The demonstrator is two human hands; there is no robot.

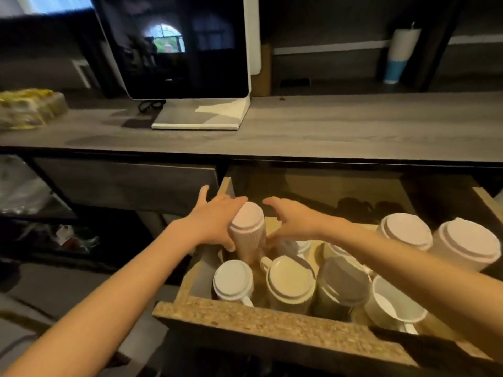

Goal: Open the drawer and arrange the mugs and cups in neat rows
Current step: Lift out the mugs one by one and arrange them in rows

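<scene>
The wooden drawer [272, 319] stands pulled out under the counter. Several mugs stand upside down inside it. My left hand [215, 216] grips a tall ribbed pale mug [249, 229] at the drawer's back left, fingers over its base and thumb low on its side. My right hand [294, 219] hovers just right of that mug with spread, curved fingers; its thumb is close to the mug's side. In front stand a white mug [233, 280], a cream ribbed mug [291, 281] and a grey mug [344, 284]. A white cup [392, 306] lies tilted at the front right.
Two wide white upturned mugs [405, 231] [466, 244] stand at the drawer's right. On the grey counter [353, 126] are a monitor [177, 50], glasses [149, 104] and a yellow packet [27, 107]. A paper towel roll [400, 53] stands far right. Open shelves are lower left.
</scene>
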